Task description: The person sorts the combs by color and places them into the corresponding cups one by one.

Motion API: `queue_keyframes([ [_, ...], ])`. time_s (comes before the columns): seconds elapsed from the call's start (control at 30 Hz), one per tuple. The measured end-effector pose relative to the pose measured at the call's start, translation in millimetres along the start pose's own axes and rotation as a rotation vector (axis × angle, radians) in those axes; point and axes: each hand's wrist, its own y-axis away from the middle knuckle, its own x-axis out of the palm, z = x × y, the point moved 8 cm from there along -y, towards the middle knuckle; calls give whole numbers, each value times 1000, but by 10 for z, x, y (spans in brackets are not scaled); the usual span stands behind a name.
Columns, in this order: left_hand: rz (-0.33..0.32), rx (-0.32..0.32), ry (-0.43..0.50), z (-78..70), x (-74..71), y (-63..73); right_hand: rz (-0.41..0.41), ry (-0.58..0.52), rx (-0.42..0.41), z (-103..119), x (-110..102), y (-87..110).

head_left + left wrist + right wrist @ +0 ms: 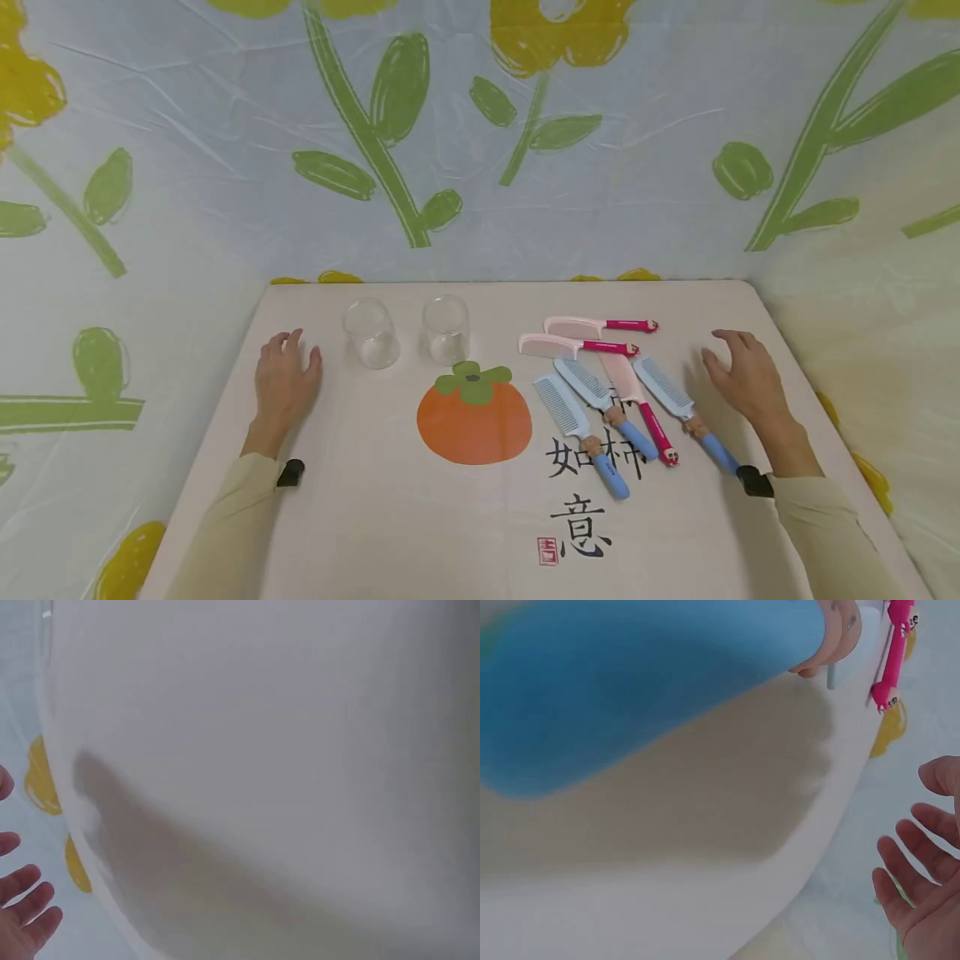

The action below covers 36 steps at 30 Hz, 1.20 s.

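My left hand (287, 379) is at the table's left side with relaxed fingers, holding nothing. To its right stand two clear glass cups, a left glass (372, 335) and a right glass (446, 331), side by side. My right hand (750, 379) hovers at the right side, fingers loosely bent and nothing in them. Nearest to it lies a blue comb (667, 390), whose blurred handle (645, 690) fills much of the right wrist view. Left of that lie two more blue combs and three pink combs with magenta handles, including an upper pink comb (576, 327); some overlap.
A pale cloth covers the table (397, 533), printed with an orange persimmon (474, 425) and black characters (588, 525). Flowered curtains (600, 217) hang behind and along both sides. Each wrist wears a black device (291, 472).
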Motion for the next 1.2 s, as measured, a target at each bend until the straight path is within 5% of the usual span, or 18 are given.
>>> queue_keyframes([
  [0.2, -102, -24, 93, -142, -80, 32, -20, -46, 16, 72, -42, 23],
  [0.6, -19, -218, 225, -337, -10, 109, -1, -97, 3, 269, -20, 9],
  [1.2, -116, -261, 412, -807, 43, 252, 95, -181, 67, 580, 158, -102],
])
